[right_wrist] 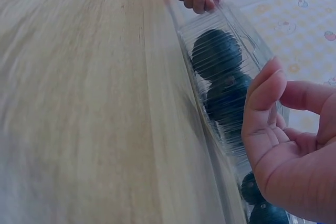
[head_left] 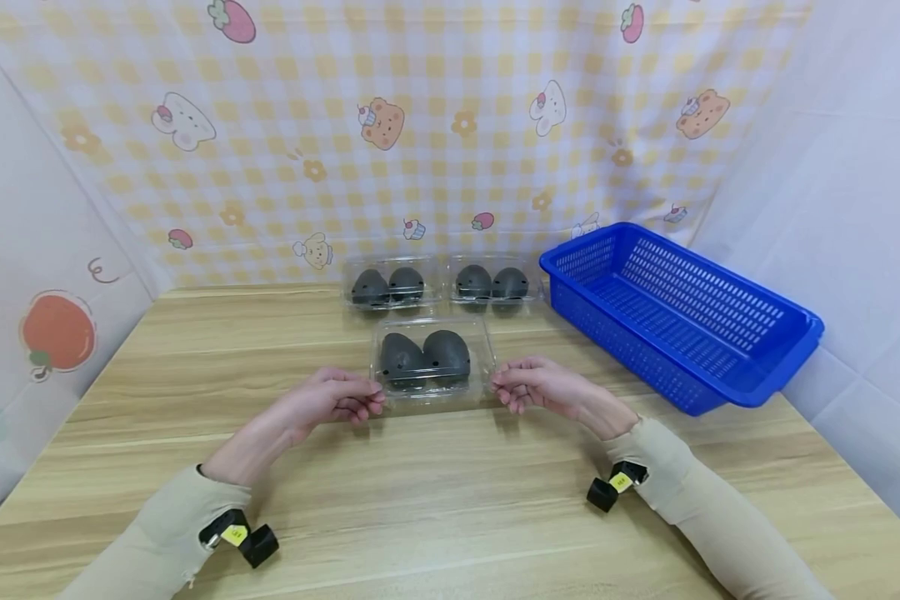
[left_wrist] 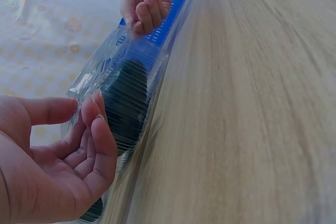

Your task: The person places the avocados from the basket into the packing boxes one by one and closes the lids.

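Observation:
A clear plastic clamshell box [head_left: 433, 402] holding two dark, egg-shaped avocados [head_left: 446, 354] is at the middle of the table, between my hands. My left hand [head_left: 337, 397] pinches its near left corner between thumb and fingertips. At the opposite corner, my right hand [head_left: 537, 386] pinches the edge the same way, with its other fingers loosely curled. In the left wrist view, the ribbed wall of the box [left_wrist: 142, 51] stretches from one hand to the other. The right wrist view shows dark avocados [right_wrist: 216, 53] through the plastic.
Behind it, two similar clear boxes [head_left: 392, 304] [head_left: 495, 303] stand side by side near the back curtain [head_left: 435, 167], each with two avocados. A blue perforated basket [head_left: 630, 346] sits at the right. The wooden table [head_left: 450, 500] extends in front.

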### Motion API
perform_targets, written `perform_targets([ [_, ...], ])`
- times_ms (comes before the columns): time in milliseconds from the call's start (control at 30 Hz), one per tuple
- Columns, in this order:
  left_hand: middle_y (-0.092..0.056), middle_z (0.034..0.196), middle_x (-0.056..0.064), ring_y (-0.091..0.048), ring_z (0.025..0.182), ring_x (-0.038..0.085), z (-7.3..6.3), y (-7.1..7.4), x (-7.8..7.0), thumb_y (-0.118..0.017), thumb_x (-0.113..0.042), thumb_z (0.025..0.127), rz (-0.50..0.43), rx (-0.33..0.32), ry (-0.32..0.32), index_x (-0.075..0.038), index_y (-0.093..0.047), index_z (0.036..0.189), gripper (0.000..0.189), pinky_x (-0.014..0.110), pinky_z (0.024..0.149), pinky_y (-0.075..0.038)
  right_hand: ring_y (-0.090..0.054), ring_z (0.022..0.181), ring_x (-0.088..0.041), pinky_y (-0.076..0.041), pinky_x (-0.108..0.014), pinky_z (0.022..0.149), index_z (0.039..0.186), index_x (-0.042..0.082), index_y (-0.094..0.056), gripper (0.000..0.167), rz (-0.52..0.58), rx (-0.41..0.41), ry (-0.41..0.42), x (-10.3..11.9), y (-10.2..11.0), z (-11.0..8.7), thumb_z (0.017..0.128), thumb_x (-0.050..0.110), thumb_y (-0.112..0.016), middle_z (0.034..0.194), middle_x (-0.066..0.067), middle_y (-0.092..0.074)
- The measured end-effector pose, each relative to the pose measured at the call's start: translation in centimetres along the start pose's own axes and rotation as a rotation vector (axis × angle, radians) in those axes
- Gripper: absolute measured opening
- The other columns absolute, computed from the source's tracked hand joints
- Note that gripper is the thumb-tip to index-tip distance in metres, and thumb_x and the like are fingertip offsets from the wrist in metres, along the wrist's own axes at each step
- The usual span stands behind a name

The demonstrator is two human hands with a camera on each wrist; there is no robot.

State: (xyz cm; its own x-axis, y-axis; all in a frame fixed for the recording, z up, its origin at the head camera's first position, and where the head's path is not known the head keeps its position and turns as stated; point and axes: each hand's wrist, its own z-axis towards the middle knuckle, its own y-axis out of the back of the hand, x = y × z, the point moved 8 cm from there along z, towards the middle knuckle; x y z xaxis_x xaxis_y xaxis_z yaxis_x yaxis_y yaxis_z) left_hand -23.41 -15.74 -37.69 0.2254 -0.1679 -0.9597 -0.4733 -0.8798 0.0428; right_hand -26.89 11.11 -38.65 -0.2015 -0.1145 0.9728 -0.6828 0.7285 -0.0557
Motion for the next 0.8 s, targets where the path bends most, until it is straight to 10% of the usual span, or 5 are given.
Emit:
perform_targets([
  [800,-0.072,0.091,0.005,-0.063,0.076,0.008,-0.6,1.5,0.4,-0.055,-0.011,0.103,-0.015,-0.047,-0.024,0.014,-0.064,0.113,0.028,0.024,0.074,-0.057,-0.059,0.073,-0.012,-0.052,-0.023,0.068,0.099,0.003,-0.061,0.011,0.017,-0.042,-0.007,0.0,-1.0,1.4,0.102,0.009,-0.053,0.084,-0.004,-0.063],
])
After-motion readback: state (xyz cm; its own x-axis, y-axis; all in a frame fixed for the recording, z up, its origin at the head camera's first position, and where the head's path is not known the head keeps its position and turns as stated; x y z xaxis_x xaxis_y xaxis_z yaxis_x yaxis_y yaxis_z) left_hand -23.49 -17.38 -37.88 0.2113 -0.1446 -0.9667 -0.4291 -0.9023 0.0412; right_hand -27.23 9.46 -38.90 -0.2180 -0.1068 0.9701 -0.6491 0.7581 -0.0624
